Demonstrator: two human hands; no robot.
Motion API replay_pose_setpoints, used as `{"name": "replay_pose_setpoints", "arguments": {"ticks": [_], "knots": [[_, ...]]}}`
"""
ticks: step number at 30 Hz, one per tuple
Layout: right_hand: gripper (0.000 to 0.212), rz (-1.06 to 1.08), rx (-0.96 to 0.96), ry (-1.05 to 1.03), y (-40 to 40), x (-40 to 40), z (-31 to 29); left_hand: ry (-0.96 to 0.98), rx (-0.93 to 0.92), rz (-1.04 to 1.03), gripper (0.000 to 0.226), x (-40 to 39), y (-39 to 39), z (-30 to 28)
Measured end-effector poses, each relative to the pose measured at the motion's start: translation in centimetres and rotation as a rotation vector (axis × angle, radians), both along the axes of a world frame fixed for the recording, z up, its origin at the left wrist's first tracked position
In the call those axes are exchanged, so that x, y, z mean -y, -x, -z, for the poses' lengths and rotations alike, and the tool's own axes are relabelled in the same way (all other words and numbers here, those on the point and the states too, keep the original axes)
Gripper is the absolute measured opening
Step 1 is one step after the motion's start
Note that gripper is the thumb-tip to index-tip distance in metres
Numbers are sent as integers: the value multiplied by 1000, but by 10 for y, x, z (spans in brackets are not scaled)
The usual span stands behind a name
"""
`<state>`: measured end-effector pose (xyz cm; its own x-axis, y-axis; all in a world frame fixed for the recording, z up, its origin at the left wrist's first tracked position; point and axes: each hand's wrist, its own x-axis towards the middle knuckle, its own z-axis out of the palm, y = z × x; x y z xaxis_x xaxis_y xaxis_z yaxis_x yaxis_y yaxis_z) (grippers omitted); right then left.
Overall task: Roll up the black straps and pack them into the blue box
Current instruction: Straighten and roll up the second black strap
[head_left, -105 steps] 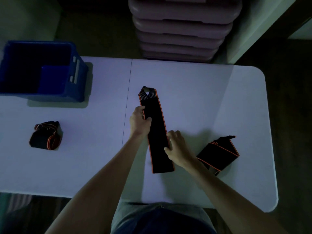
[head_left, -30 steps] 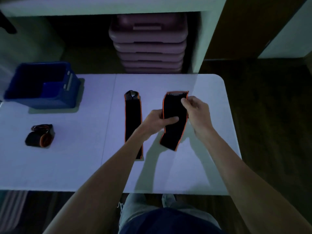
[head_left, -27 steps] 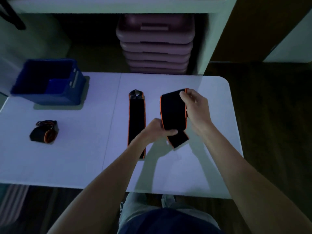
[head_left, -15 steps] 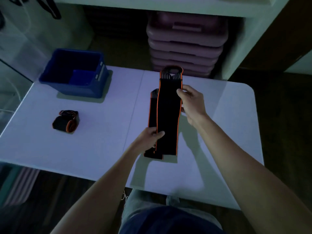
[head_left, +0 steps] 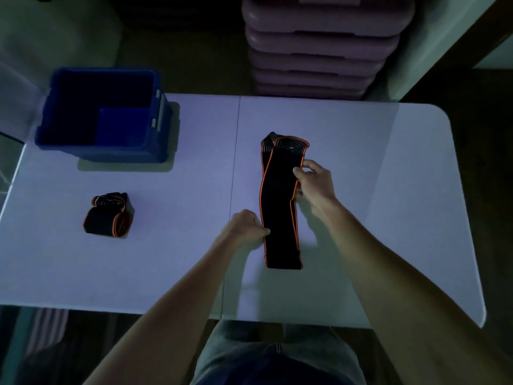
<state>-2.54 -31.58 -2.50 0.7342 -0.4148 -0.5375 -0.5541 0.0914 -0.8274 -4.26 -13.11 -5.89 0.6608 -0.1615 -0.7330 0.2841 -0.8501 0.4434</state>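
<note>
Head view, looking down on a white folding table [head_left: 361, 245] in dim light. Two long black elastic straps with orange edging [head_left: 280, 201] lie stacked lengthwise near the middle of the table, the upper one laid almost squarely over the lower, whose looped far end peeks out at the far left corner. The left hand [head_left: 244, 227] has its fingers curled against the left edge of the stack near its near end, apparently pinching it, though the fingertips are hidden. The right hand [head_left: 315, 182] pinches the right edge further up, thumb on top of the fabric. A rolled black strap with orange trim [head_left: 108, 215] already sits on the left part of the table, well apart from the hands. The open blue plastic box [head_left: 69, 145] stands at the far left corner; its inside is too dark to tell if anything is in it.

The step in hand looks like squaring up the two flat straps before rolling. The next move probably calls for both hands to shift to one end of the stack, likely the near one, and turn it over tightly, keeping the orange edges aligned so the roll does not skew.
</note>
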Motion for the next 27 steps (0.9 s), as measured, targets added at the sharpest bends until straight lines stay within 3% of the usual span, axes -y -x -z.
{"name": "replay_pose_setpoints", "arguments": {"ticks": [2,7,11,16,27], "knots": [[10,-23,-22,23,-7,0,8,-11,92,-47,9,1,-21,-4],[12,-258,-71,186,-34,5,31,116,371,-339,16,24,-80,-12],[16,-267,-66,386,-50,10,40,139,393,-353,26,45,-110,-5],[13,-215,33,516,-61,16,47,113,446,-434,14,56,-119,5],[15,-90,138,538,-80,16,55,233,524,-490,8,64,-132,6]]}}
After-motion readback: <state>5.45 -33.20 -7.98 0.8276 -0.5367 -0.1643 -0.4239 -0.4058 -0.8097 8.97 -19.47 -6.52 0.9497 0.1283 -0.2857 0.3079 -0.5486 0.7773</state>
